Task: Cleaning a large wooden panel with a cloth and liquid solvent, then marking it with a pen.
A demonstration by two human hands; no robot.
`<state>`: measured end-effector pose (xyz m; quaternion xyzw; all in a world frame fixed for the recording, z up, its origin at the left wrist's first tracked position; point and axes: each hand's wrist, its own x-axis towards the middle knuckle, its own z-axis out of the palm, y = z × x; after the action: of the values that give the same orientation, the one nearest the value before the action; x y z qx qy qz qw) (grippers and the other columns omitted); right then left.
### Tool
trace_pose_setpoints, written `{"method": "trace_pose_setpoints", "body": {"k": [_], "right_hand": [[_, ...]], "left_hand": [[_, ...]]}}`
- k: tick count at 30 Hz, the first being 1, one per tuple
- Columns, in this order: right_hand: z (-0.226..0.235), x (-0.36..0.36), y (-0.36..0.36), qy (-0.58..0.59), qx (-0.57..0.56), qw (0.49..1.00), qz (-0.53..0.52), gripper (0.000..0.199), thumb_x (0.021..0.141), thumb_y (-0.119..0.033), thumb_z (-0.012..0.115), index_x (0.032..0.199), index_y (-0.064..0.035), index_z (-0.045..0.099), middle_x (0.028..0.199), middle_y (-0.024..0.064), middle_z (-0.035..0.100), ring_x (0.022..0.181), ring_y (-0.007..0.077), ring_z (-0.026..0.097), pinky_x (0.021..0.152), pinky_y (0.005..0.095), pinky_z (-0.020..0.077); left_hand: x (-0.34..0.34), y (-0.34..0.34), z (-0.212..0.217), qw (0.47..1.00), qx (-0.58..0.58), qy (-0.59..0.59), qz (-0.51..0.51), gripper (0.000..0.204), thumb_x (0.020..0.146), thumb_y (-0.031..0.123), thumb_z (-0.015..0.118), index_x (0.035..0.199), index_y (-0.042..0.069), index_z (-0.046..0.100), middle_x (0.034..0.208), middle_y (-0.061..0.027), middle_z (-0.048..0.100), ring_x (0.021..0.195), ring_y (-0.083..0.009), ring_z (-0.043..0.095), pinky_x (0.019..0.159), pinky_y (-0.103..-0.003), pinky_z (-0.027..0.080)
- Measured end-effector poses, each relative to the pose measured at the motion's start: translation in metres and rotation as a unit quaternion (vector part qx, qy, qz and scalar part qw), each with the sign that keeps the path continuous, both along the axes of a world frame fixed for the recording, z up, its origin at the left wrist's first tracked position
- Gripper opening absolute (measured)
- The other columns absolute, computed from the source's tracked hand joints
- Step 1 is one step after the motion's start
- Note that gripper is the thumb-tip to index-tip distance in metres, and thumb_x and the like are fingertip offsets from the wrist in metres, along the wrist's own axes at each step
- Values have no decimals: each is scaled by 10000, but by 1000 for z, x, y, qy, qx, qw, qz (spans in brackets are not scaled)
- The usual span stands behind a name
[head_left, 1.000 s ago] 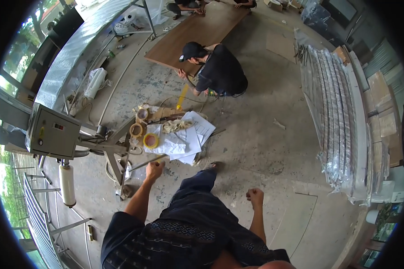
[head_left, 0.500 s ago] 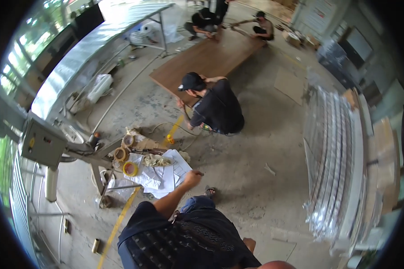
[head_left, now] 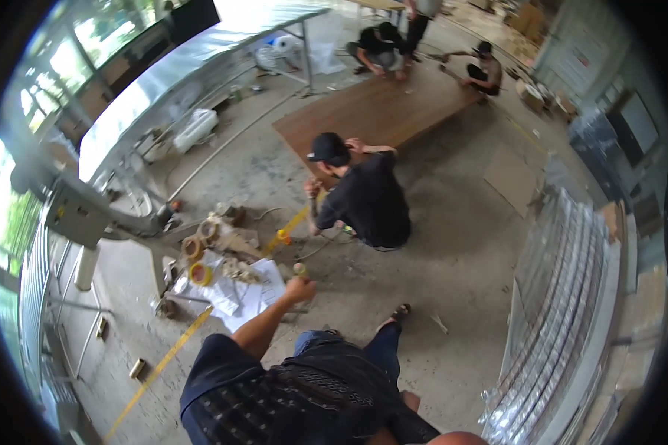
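And it's a change of footing: nearest, the right hand (head_left: 410,401) is low against the dark clothing, partly covered and blurred, so whether its fingers are spread or closed I can't tell. Just ahead, a sandalled foot (head_left: 401,311) has swung out to the right, where half a second ago it wasn't showing; this reads as a stride rather than any close handling. The left hand (head_left: 299,290) is out front, fingers seemingly curled in, and a small pale cylinder (head_left: 299,270) now shows right at its far side, though gripped or merely behind it, I can't tell! Just left of that hand lie the white papers (head_left: 254,298), pale crumpled cloth (head_left: 241,271) on top and the yellow tape roll (head_left: 200,274) at their left, the papers now reaching less far to the right of the arm than before. Farther on, the crouching co-worker (head_left: 367,196) stays at the near end of the brown panel (head_left: 371,115), well beyond both hands. And at the far end, with the view tipped up, a standing person (head_left: 420,21) has come further into sight beside the crouched co-workers.
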<state>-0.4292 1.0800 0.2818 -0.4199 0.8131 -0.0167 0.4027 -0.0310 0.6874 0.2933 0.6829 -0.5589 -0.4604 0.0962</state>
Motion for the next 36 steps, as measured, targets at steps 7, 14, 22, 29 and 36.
{"method": "trace_pose_setpoints", "body": {"k": [7,14,22,29,36], "right_hand": [[64,-124,-148,-241,-36,872,-424,260,897,-161,513,758,43,594,664,151,625,510,270,609,509,380,547],[209,-205,-159,-355,36,933,-45,279,958,-223,539,813,0,623,701,91,612,702,185,624,731,329,530],[222,-229,-156,-274,48,959,57,281,968,-243,540,884,1,653,735,77,628,739,146,608,779,293,506],[214,-235,-187,-278,47,959,-24,276,966,-243,543,901,1,653,744,73,631,744,143,607,778,290,504],[202,-246,-255,-293,26,954,-64,271,964,-244,546,918,0,653,753,70,634,750,140,605,777,286,501]], "left_hand": [[5,26,20,963,89,40,253,288,852,269,534,797,26,679,651,-61,628,533,-173,597,480,-338,484],[-46,99,-19,904,262,136,310,194,868,271,561,838,93,631,688,-35,650,548,-212,632,489,-369,501],[-163,52,62,931,359,65,24,173,863,332,395,888,189,489,767,5,493,755,-180,526,633,-409,458],[-181,-66,2,936,250,72,237,185,843,244,588,885,66,613,745,-34,634,645,-158,619,580,-345,500],[-243,-198,-2,947,207,105,221,208,834,235,582,846,38,647,721,-36,632,608,-149,607,538,-304,489]]}}
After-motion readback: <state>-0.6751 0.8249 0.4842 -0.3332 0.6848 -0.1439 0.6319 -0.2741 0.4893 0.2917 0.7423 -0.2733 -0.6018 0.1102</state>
